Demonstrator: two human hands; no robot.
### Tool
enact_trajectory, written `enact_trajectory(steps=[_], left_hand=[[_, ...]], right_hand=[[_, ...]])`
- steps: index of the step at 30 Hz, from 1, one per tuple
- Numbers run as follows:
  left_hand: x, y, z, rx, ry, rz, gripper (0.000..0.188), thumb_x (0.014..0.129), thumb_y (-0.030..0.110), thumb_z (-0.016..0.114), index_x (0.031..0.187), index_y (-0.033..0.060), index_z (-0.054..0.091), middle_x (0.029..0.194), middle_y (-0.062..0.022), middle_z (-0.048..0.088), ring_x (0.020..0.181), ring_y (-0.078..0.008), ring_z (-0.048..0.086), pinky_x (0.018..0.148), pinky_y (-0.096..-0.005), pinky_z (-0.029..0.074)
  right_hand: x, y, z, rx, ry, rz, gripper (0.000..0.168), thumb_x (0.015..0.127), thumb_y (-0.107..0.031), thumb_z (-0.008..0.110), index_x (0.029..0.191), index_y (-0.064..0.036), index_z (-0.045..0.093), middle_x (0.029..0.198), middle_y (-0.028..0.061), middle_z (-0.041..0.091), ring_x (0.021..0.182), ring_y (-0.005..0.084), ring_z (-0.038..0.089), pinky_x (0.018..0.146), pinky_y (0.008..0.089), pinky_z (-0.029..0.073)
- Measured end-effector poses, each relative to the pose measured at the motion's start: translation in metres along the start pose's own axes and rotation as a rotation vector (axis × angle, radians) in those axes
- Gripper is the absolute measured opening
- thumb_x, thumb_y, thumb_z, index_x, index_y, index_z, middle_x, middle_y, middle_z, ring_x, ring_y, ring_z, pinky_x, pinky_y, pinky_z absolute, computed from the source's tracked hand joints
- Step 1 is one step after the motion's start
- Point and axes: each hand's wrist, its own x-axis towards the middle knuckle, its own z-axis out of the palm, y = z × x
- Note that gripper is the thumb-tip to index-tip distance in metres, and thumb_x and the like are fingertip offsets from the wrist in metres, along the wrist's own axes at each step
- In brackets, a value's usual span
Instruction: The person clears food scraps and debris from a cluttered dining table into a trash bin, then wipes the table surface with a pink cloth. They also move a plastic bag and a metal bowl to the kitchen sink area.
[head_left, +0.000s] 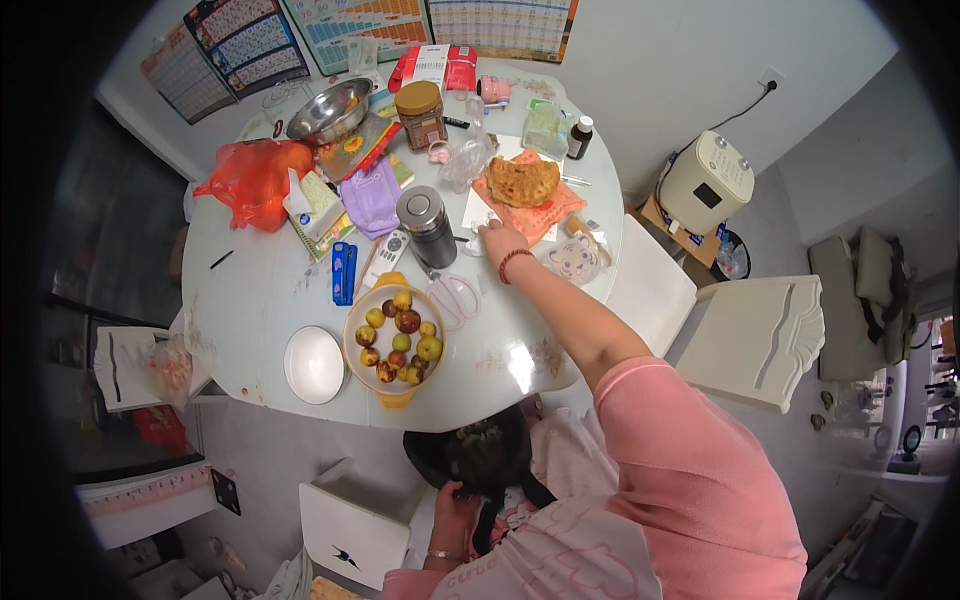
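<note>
My right hand (504, 246) is stretched over the table, fingertips at a small crumpled white scrap (480, 223); whether they pinch it is unclear. Just beyond it, a browned flatbread (523, 182) lies on an orange patterned bag (529, 214). Left of the hand stands a dark thermos (429, 229) with a steel lid. Below the table edge, my left hand (454, 517) grips the side of a black bin (469, 457) with dark straps or bag handles, held at my lap. Its contents are dim.
A yellow-handled bowl of green and brown fruit (401, 343), a white bowl (315, 365), pink-handled scissors (456, 300) and a blue stapler (343, 274) occupy the near side. Farther back are a red plastic bag (255, 184), a steel bowl (330, 112) and a lidded jar (421, 120). A white chair (750, 337) stands right.
</note>
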Motion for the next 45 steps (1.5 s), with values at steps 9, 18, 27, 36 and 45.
enact_trajectory(steps=[9,18,27,36,45], left_hand=[[0.015,0.017,-0.023,0.073,-0.187,-0.014,0.028,0.074,0.007,0.054,0.102,0.0036,0.056,0.104,-0.0114,0.061,0.095,-0.0290,0.059,0.082,-0.0444,0.049],[0.000,0.028,-0.009,0.243,-0.129,-0.056,0.017,0.075,0.009,0.057,0.092,0.0090,0.055,0.089,-0.0042,0.062,0.087,-0.0214,0.057,0.086,-0.0405,0.044],[0.012,0.022,-0.013,0.254,-0.095,-0.045,0.020,0.074,0.008,0.056,0.094,0.0086,0.056,0.090,-0.0061,0.061,0.083,-0.0233,0.060,0.078,-0.0423,0.050],[0.011,0.021,-0.009,0.226,-0.074,-0.022,0.021,0.074,0.008,0.057,0.095,0.0095,0.055,0.088,-0.0058,0.060,0.085,-0.0246,0.059,0.076,-0.0444,0.049],[0.026,0.027,-0.032,0.218,-0.030,-0.004,0.028,0.074,0.007,0.055,0.101,0.0048,0.055,0.099,-0.0098,0.060,0.091,-0.0300,0.058,0.084,-0.0456,0.047]], right_hand=[[-0.158,-0.015,0.015,0.101,0.070,0.044,0.036,0.079,0.000,0.050,0.113,-0.004,0.058,0.118,0.0134,0.056,0.104,0.0330,0.052,0.088,0.0380,0.046],[-0.182,0.009,0.020,0.194,0.291,0.127,0.032,0.077,0.000,0.054,0.108,-0.005,0.060,0.109,0.0144,0.056,0.100,0.0328,0.051,0.088,0.0379,0.044],[-0.299,-0.063,0.044,0.345,0.149,0.025,0.032,0.074,0.000,0.056,0.106,-0.001,0.059,0.100,0.0161,0.054,0.096,0.0324,0.051,0.082,0.0402,0.045],[-0.272,-0.068,0.023,0.492,0.178,-0.049,0.025,0.075,0.001,0.054,0.099,-0.001,0.056,0.093,0.0178,0.053,0.089,0.0367,0.050,0.080,0.0410,0.043],[-0.260,-0.104,0.037,0.636,-0.040,-0.330,0.018,0.075,-0.001,0.056,0.093,-0.003,0.058,0.093,0.0152,0.054,0.093,0.0344,0.052,0.083,0.0398,0.045]])
